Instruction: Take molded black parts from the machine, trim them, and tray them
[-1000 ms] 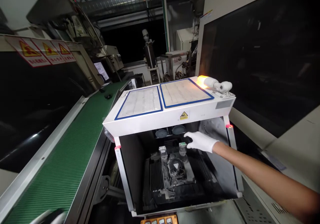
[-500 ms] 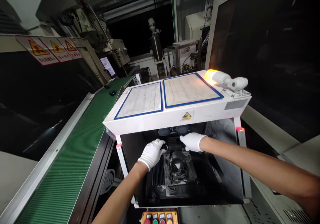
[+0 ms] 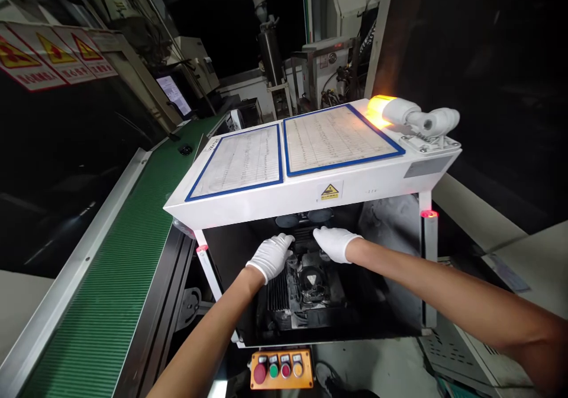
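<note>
Head view: a white machine housing (image 3: 310,194) stands with its front open, a green conveyor belt (image 3: 102,280) running along its left and an orange button panel (image 3: 281,369) just below its near edge. Two blue-framed printed sheets (image 3: 331,141) lie on its sloping top, and an amber signal lamp (image 3: 377,111) glows at the far right corner. Both arms reach into the dark bay (image 3: 235,285) under the housing's lower front edge: the left arm (image 3: 199,333) rises from the near edge of the view, and the right arm (image 3: 444,285) stretches in almost level from the right. The white-gloved left hand (image 3: 270,257) is slightly curled, its fingers together, while the white-gloved right hand (image 3: 335,244) lies flatter with its fingers pressed together, pointing left. Neither shows a clear pinch, and I cannot tell whether either holds anything. Their fingertips nearly meet above a dust-coated mechanism (image 3: 302,294), which sits low in the bay with a finned heat sink (image 3: 278,291) at its left and a round part with a triangular label (image 3: 312,280) at its centre. Dark round discs (image 3: 302,219) sit just beyond the fingertips. The left post (image 3: 208,274) stands close to the left wrist, while open room remains between the right hand and the dusty right wall (image 3: 390,238).
</note>
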